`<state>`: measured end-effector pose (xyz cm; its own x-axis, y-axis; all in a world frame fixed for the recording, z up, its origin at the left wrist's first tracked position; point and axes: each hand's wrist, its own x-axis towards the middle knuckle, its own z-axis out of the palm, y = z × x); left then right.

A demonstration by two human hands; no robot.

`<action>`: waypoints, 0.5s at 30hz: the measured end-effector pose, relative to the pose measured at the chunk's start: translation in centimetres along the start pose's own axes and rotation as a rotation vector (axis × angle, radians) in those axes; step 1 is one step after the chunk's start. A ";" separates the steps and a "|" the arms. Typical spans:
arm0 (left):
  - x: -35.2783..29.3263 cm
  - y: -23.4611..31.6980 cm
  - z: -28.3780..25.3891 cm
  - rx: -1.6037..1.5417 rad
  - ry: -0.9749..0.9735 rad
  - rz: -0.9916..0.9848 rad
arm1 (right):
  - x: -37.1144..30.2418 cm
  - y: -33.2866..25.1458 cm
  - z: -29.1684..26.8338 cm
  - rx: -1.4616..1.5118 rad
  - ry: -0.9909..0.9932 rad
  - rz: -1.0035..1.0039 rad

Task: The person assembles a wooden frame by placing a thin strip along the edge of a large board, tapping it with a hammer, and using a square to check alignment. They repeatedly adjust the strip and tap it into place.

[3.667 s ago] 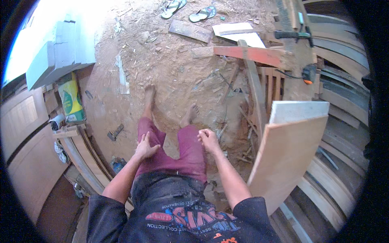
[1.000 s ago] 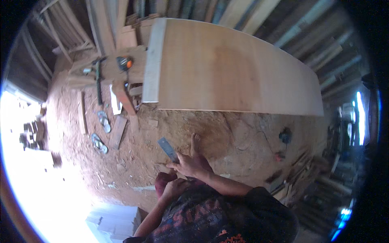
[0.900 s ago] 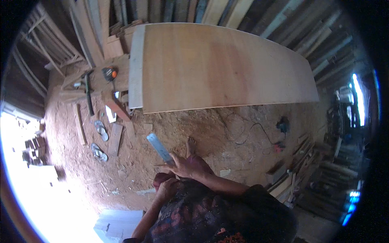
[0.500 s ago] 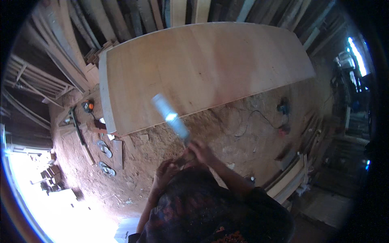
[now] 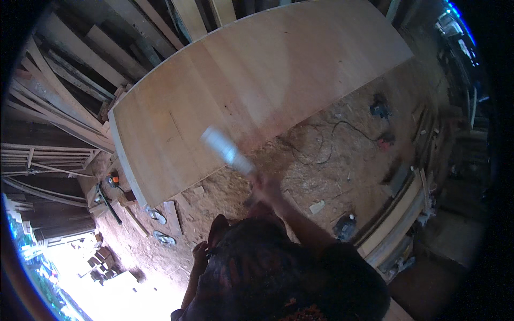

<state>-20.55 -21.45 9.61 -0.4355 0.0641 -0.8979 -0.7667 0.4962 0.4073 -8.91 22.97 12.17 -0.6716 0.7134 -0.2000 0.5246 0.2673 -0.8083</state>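
Near the middle, my right hand (image 5: 266, 187) is closed around the lower end of a long pale shiny tool (image 5: 229, 152). The tool is smeared by motion, so its kind is unclear. Its upper end points up and left, over the near edge of a large wooden panel (image 5: 251, 80). My left hand (image 5: 199, 251) is lower and to the left, apart from the tool and close to my dark shirt (image 5: 251, 267). A dark shape beside it partly hides its fingers, and I cannot make out whether it holds anything.
Planks (image 5: 115, 51) lean behind the panel. Sandals (image 5: 163, 238), a wood strip (image 5: 172, 218) and an orange-black tape measure (image 5: 112, 181) lie at left. A corded power tool (image 5: 380, 108) and a dark device (image 5: 344, 227) rest on the dirt floor (image 5: 305, 187) at right, near stacked boards (image 5: 393, 222).
My left hand has come away from beside the right hand and moved down and left. The pale tool stays in my right hand. The whole view has tilted and shifted.
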 end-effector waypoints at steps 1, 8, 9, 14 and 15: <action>0.5 0.2 0.7 0.015 -0.039 0.090 | -2.9 -1.6 2.6 -0.030 -0.047 -0.036; 0.5 6.2 3.3 -0.050 -0.189 0.217 | 1.6 -1.7 -4.5 0.388 0.163 0.312; 0.4 6.9 2.7 -0.024 -0.198 0.232 | 3.8 -1.4 -6.3 0.224 0.258 0.329; 1.2 6.8 -5.0 0.047 -0.138 0.091 | 6.2 -4.8 -4.6 -0.104 0.226 0.161; 1.7 6.0 -6.8 -0.044 -0.120 0.081 | 3.9 -6.6 -0.6 -0.186 0.091 0.165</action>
<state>-29.11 -24.30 11.64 -0.4391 0.2064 -0.8744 -0.7526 0.4471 0.4835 -14.62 24.38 17.05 -0.5231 0.8106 -0.2632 0.7162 0.2507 -0.6513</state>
